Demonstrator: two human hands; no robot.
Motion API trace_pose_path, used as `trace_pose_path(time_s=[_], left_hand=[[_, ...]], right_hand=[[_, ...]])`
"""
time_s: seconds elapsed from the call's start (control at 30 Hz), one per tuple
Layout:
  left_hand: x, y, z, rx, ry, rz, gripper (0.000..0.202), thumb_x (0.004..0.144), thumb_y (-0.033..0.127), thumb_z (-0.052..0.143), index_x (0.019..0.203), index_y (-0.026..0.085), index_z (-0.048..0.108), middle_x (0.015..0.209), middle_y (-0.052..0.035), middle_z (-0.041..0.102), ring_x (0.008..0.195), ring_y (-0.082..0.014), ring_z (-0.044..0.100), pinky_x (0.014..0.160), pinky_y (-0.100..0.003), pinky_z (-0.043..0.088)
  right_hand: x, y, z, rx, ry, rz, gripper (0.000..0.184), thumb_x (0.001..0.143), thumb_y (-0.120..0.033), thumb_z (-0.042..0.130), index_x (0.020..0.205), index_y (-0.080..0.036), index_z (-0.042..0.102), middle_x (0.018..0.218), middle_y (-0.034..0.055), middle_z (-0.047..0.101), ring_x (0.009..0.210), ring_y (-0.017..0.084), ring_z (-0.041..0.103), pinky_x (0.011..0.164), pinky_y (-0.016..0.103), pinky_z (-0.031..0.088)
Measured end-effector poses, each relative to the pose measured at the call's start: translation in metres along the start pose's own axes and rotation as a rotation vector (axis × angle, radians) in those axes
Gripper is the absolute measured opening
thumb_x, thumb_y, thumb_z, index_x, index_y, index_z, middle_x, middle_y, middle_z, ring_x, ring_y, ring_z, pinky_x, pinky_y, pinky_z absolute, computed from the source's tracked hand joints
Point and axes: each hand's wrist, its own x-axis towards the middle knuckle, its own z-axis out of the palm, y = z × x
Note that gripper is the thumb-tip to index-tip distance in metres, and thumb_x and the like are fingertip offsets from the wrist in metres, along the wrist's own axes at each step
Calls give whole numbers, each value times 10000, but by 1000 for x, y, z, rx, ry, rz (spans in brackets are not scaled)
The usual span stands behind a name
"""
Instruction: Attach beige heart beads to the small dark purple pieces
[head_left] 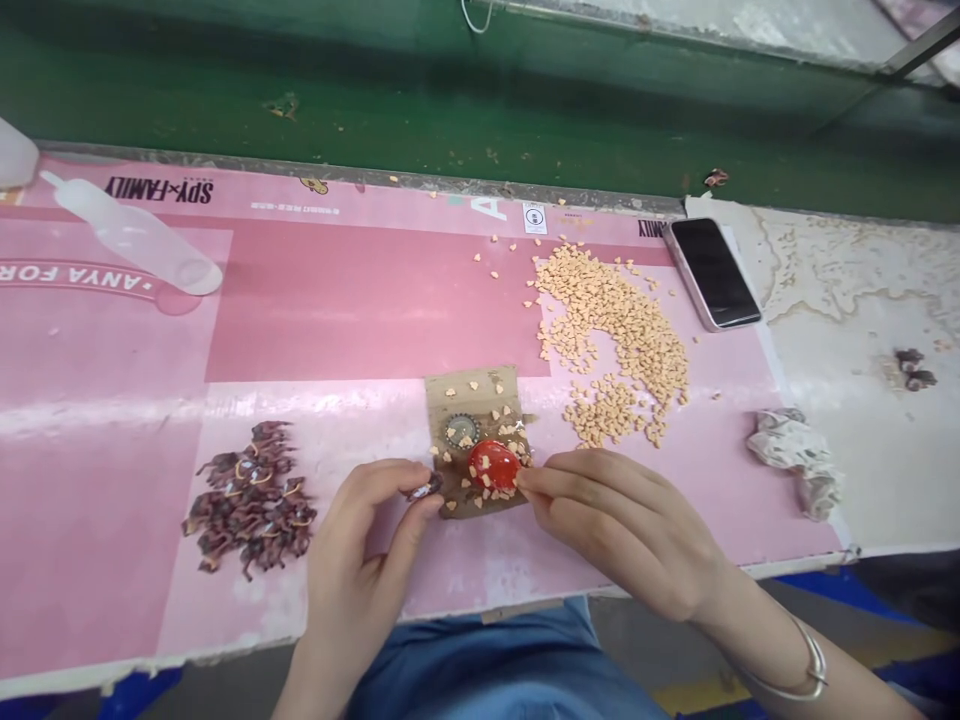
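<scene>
My left hand (373, 540) pinches a small dark purple-brown figure piece (425, 488) between thumb and index finger, just left of a brown cardboard piece (442, 395). On that cardboard lies a shallow red dish (491, 462) with several tan heart-shaped bits in and around it. Beside the dish is a ridged bottle cap (463, 431). My right hand (619, 525) has its fingertips pressed together at the dish's right edge; whatever they hold is hidden. A heap of similar dark pieces (255, 500) lies left of my left hand. Beyond my right hand spreads a pile of tan heart-shaped bits (630, 320).
A phone (716, 275) lies at the back right, with a crumpled white wad (799, 460) nearer the front. A translucent squeeze bottle (139, 235) rests on its side at the back left. Two dark pieces (916, 370) sit far right. A green wall (450, 120) borders the table behind.
</scene>
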Motion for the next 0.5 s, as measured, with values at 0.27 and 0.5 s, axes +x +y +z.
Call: trace_pose_path(time_s=[0.27, 0.5], left_hand=[[-1, 10, -7, -153, -59, -30, 244, 992, 123, 657, 1117, 319, 731, 1078, 38, 746, 1003, -90, 702, 917, -145, 586], [-5, 36, 5, -461, 28, -258, 106, 984, 270, 721, 1082, 310, 723, 901, 31, 747, 810, -85, 727, 740, -117, 581]], right_hand=[[6, 1, -1, -34, -7, -53, 221, 1040, -28, 439, 953, -129, 615, 904, 142, 822, 787, 221, 779, 751, 344, 688], [14, -8, -5, 191, 121, 157, 261, 994, -30, 617, 827, -223, 560, 858, 46, 823, 784, 144, 776, 746, 248, 671]])
